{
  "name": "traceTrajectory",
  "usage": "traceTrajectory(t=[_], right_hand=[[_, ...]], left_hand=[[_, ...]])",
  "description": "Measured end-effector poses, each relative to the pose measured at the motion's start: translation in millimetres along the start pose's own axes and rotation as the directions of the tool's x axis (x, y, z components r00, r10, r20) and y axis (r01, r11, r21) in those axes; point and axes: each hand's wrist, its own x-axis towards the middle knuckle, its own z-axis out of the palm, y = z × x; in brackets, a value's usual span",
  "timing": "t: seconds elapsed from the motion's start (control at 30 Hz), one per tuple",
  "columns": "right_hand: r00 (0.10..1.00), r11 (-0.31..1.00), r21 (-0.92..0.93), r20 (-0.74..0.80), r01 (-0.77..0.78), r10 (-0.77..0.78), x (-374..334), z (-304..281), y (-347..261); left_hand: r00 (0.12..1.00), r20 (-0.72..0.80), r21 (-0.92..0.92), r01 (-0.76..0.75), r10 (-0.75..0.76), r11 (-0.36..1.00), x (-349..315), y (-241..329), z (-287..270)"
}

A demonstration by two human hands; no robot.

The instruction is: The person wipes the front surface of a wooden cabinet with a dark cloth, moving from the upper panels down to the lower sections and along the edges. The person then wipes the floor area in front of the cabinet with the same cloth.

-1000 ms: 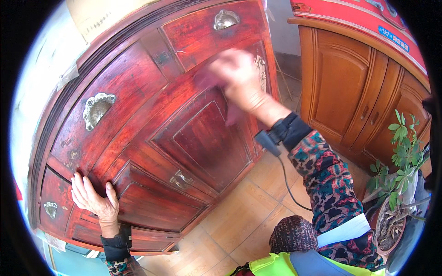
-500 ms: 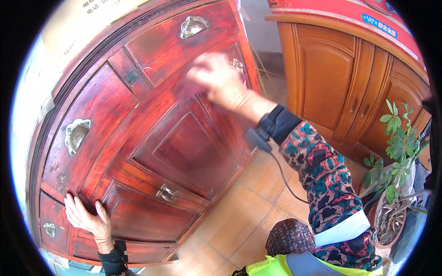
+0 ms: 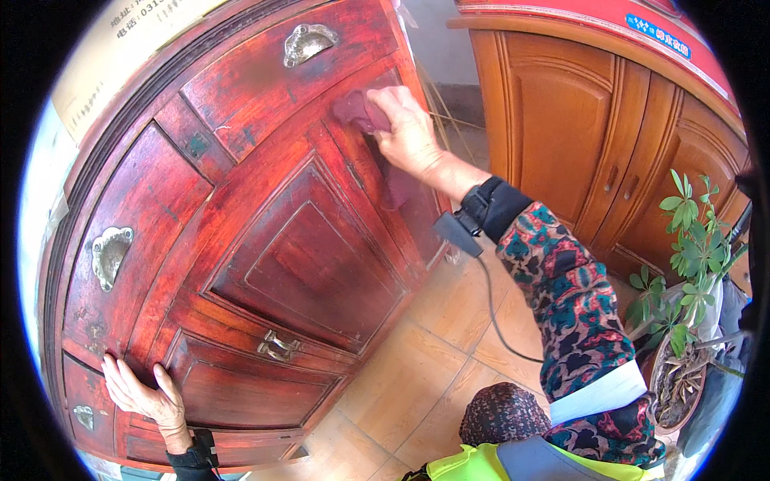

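Note:
A dark red cloth (image 3: 358,111) is bunched in my right hand (image 3: 409,135), pressed against the front of a reddish wooden cabinet (image 3: 277,164). Part of the cloth hangs down below that hand. My left hand (image 3: 149,396) rests on the lower left of the cabinet front with its fingers apart. A cup-shaped silver drawer pull (image 3: 310,45) lies up and left of the cloth. Another drawer pull (image 3: 111,255) is above my left hand, and a metal door latch (image 3: 277,345) sits between the two panelled doors.
At the right stands a brown wooden cabinet (image 3: 561,120) with a red cover (image 3: 577,14) on top. A potted plant (image 3: 691,232) is in front of it. A cable (image 3: 499,321) runs from a black device on my right wrist. Tan floor tiles (image 3: 401,373) show below.
My right hand, blurred before, is now sharp, slightly further right and lower, with the cloth showing clearly. My left hand stays on the cabinet. The view has shifted slightly.

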Motion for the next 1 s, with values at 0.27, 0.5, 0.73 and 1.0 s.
traceTrajectory(t=[0.27,0.5,0.73,1.0], right_hand=[[0.948,0.96,-0.152,-0.255,-0.235,0.192,13.4,20.7,32.0],[0.946,0.95,-0.12,0.123,-0.287,0.301,-116.3,17.1,16.9],[0.861,0.882,-0.052,0.201,-0.468,0.468,-114.5,-17.0,54.1],[0.941,0.745,0.605,0.026,-0.283,0.336,68.9,-22.3,65.8]], left_hand=[[0.999,-0.008,-0.001,-0.031,0.031,1.0,-1.3,-3.3,0.6],[0.999,-0.036,0.014,-0.03,0.03,0.999,-0.4,-3.2,2.0],[1.0,-0.003,0.009,0.0,0.0,1.0,-3.0,-5.8,0.3],[0.999,-0.031,0.007,-0.027,0.027,1.0,-2.8,-8.7,2.8]])
